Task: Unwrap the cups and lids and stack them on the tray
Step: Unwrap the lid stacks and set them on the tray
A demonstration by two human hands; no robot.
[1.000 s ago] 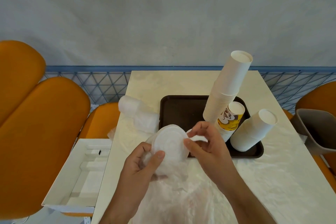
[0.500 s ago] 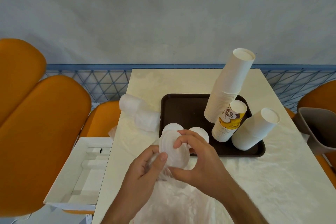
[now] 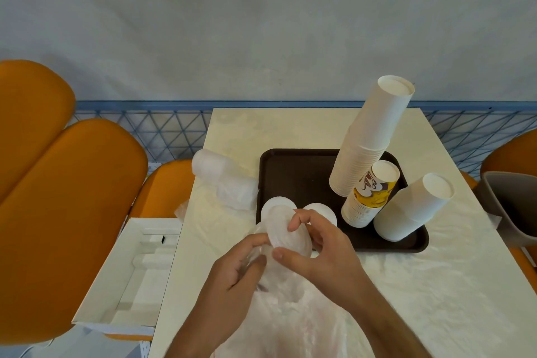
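A dark brown tray sits on the cream table. On it stand a tall leaning stack of white cups, a shorter stack topped by a yellow printed cup and another white stack at its right edge. Two white lids lie at the tray's near left. My right hand grips a stack of clear lids between thumb and fingers. My left hand pinches the clear plastic wrap just below those lids.
A wrapped sleeve of lids lies on the table's left edge beside the tray. An open white box sits on an orange chair at the left. A grey bin stands at the right. A blue mesh rail runs behind the table.
The lid stack has come lower and nearer to me. My right hand has wrapped round it from the right, while my left hand slid down onto the wrap.
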